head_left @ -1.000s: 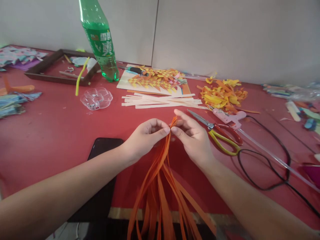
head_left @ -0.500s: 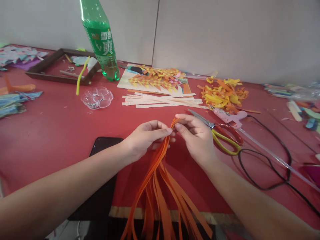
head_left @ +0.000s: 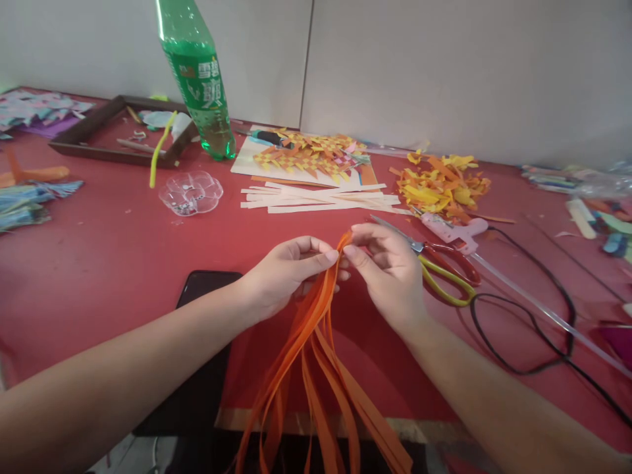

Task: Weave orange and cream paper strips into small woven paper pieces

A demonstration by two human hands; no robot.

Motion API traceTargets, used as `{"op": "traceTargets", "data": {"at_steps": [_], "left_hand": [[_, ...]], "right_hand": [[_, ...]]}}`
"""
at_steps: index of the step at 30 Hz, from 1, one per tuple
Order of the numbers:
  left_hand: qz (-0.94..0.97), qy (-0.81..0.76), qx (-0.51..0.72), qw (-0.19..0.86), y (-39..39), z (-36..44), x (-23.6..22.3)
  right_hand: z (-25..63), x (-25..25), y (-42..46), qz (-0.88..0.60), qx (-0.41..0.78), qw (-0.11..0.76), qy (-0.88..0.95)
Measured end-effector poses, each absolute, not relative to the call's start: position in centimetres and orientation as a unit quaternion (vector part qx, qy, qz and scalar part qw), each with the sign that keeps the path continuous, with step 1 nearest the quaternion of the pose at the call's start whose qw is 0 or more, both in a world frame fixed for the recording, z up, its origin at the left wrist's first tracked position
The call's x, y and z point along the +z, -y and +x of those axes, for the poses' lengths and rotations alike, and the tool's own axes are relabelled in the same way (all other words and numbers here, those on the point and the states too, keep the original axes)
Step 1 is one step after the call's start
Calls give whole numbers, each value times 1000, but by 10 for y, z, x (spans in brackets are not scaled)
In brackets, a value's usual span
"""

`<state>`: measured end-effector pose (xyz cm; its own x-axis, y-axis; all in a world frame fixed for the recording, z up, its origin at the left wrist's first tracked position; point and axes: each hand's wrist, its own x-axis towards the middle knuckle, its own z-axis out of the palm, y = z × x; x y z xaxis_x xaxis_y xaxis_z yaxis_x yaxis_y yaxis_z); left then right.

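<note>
Head view: red table (head_left: 113, 263) is sitting under both forearms (head_left: 148, 352), which are angling inward; orange strips (head_left: 323, 296) are hanging past its near edge; left hand (head_left: 286, 273) is pinching their top end, right hand (head_left: 392, 273) is pinching just beside, fingers curled.

There at the back of the red surface (head_left: 123, 263) stands the green bottle (head_left: 200, 85) — dark frame (head_left: 108, 155) just beside it, clear flower-shaped dish (head_left: 191, 193) in front — while over on the right a pink glue gun (head_left: 457, 235) lies by the scissors (head_left: 419, 248), black cable (head_left: 571, 316) looping nearby.
</note>
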<state>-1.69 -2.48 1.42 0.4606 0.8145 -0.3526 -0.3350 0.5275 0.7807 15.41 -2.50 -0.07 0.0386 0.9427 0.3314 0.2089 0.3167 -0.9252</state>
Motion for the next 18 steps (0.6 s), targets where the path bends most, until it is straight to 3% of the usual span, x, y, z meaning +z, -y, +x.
{"op": "traceTargets", "data": {"at_steps": [18], "left_hand": [[305, -362, 393, 788, 25, -16, 11]], "right_hand": [[154, 3, 27, -478, 270, 521, 654]]}}
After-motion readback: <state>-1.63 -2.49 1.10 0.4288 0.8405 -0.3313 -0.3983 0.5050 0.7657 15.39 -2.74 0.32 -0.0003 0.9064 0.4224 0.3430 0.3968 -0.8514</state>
